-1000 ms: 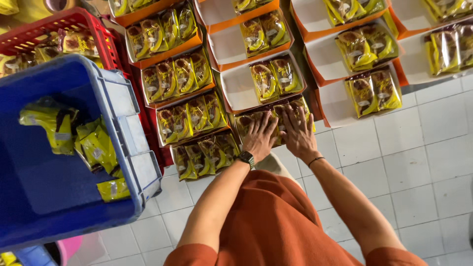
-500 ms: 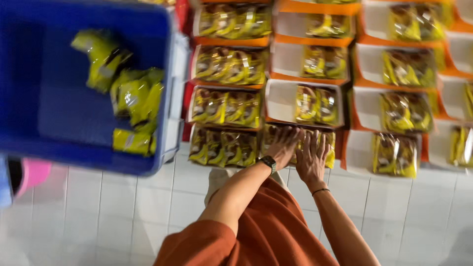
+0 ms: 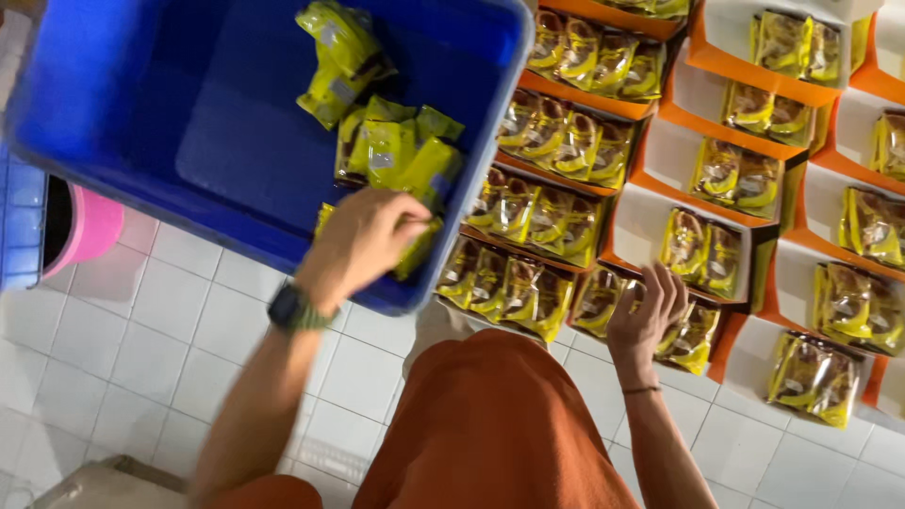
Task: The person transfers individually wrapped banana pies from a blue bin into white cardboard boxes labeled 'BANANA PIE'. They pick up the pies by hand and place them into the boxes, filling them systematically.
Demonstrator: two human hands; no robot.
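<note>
Inside the blue bin (image 3: 141,123), the left hand (image 3: 363,240) closes on one yellow packet (image 3: 415,247). Beside the bin, the right hand (image 3: 646,311) rests open on a box (image 3: 650,325) of packets.

A single head-worn camera looks steeply down from close above the blue bin (image 3: 189,123), taking in the tiled floor (image 3: 141,330) below it and boxes right of it.

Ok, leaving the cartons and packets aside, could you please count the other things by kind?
Hands: 2 (left hand gripping a yellow packet, right hand open on brown-and-yellow packets)
Blue bin: 1
Pink tub: 1
Wristwatch: 1
Bracelet: 1
Total: 6
</note>
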